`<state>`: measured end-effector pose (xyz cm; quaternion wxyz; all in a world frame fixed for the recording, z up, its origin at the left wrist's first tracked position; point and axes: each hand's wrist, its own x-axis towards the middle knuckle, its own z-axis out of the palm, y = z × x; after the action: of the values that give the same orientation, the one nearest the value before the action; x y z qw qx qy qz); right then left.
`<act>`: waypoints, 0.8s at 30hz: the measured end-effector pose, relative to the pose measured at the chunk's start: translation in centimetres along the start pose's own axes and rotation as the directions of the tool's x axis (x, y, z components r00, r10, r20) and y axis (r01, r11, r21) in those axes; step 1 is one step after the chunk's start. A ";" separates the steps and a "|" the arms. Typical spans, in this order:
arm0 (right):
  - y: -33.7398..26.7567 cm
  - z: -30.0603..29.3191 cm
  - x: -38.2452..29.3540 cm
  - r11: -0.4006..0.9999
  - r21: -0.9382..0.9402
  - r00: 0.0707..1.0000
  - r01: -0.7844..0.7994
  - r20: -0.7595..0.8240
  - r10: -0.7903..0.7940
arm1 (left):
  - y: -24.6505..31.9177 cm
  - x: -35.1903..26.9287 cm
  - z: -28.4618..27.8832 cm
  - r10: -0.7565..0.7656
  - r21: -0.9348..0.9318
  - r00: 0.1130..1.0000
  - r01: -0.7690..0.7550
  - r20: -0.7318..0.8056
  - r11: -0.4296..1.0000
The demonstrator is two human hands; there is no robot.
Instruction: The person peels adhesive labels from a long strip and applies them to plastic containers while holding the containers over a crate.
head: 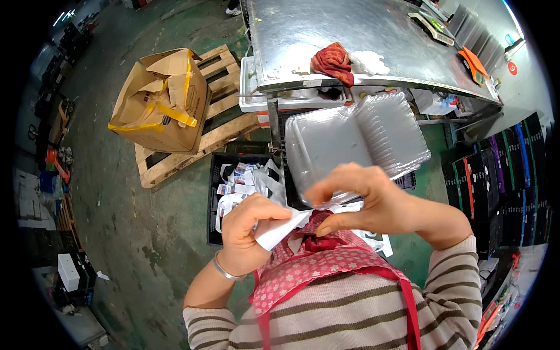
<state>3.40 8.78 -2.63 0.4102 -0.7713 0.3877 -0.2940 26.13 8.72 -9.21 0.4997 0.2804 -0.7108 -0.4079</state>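
My left hand [245, 234], with a metal bracelet at the wrist, grips a small piece of white paper [276, 232] in front of my chest. To its right, my right hand [376, 203] is curled with thumb and fingers apart and appears to hold nothing; its fingertips are blurred. Beyond the right hand are stacks of clear plastic clamshell containers [328, 142], lids folded back. Past my left hand, a black crate [213, 197] holds several white packets [245, 175] with printed labels. Below both hands lies a pink flowered apron [315, 271].
A metal table [372, 30] carries a red cloth [331, 61], a white crumpled wad [369, 62] and an orange scale [472, 65]. At left, an opened cardboard box [175, 135] sits on a wooden pallet [223, 105]. Black crates [516, 175] are stacked at right.
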 end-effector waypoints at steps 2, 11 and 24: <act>0.2 1.3 0.1 0.999 0.042 1.000 0.003 0.013 -0.004 | 0.3 0.1 0.0 -0.009 -0.038 1.000 0.009 -0.012 0.999; -1.9 -2.1 0.3 0.967 0.075 0.875 0.242 -0.448 -0.184 | -2.2 -1.1 -1.7 -0.176 0.065 0.983 0.179 -0.058 0.982; 6.1 -3.5 3.7 0.756 -0.326 0.824 -0.567 -0.238 0.515 | -4.3 -0.9 -2.7 -0.126 0.162 0.992 0.128 -0.022 0.978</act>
<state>0.46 2.10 -5.65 0.2922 -0.6693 0.6703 -0.1319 28.98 6.40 -12.90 0.4523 0.3676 -0.7193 -0.3780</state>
